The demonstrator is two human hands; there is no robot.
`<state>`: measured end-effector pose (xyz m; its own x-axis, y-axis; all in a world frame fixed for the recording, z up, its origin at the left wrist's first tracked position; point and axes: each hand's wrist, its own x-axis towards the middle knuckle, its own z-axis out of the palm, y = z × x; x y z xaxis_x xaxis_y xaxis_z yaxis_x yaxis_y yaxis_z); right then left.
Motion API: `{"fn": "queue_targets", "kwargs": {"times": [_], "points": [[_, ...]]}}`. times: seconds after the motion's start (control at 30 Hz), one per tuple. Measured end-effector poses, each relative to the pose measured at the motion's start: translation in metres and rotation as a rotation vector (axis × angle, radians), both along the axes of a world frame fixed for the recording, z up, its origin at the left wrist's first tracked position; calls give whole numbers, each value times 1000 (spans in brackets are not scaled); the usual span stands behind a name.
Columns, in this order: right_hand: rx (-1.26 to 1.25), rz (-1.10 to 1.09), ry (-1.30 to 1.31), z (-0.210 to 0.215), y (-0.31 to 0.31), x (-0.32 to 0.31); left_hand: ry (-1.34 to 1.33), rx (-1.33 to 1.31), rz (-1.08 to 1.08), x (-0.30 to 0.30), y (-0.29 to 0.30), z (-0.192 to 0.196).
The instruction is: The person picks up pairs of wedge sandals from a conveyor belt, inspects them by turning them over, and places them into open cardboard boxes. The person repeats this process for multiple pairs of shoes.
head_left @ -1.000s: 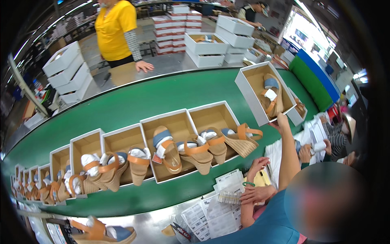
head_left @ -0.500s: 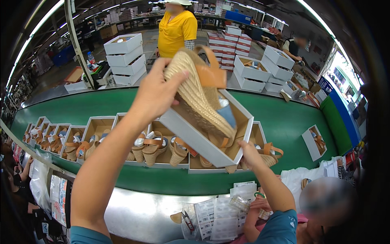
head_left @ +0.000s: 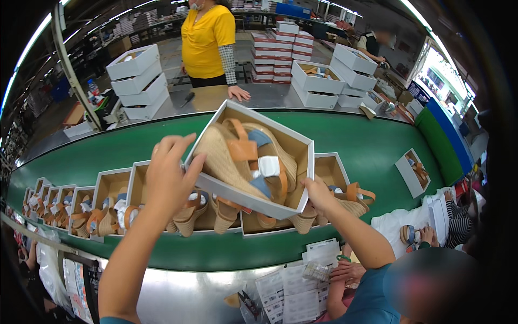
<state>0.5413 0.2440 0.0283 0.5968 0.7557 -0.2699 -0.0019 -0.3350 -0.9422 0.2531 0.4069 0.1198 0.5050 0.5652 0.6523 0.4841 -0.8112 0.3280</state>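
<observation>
Fingers (head_left: 178,148) of your left hand (head_left: 168,181) curl over the near-left rim of the white shoe box (head_left: 251,162), thumb pressed against its outer wall; you grip it firmly. Your right hand (head_left: 318,194) clasps the box at its lower right corner, fingers closed on the wall there, though most of them are hidden behind the cardboard.

Head view: box held up, tilted, open side toward you, above the green conveyor belt (head_left: 356,140). Inside lie a pair of wedge sandals (head_left: 243,159), woven tan soles, tan straps, blue and white patches. Below the box, a row of open boxes (head_left: 108,194) with similar sandals runs along the belt toward your left. One more open box (head_left: 413,173) sits apart at the belt's right end. Across the belt, a person in a yellow shirt (head_left: 208,38) rests a hand on the far table, beside stacked white boxes (head_left: 135,81). Near you, paper sheets (head_left: 294,286) lie on the metal edge.
</observation>
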Motion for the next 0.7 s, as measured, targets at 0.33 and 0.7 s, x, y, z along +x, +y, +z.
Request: {"fn": "queue_targets", "kwargs": {"times": [0.33,0.7], "points": [[121,-205,133,-73,179,161,-62,-1290,-177,-81,-144,-238],[534,-448,62,-183,340,237,-445,-1750,228,-75,-130,-312]]}}
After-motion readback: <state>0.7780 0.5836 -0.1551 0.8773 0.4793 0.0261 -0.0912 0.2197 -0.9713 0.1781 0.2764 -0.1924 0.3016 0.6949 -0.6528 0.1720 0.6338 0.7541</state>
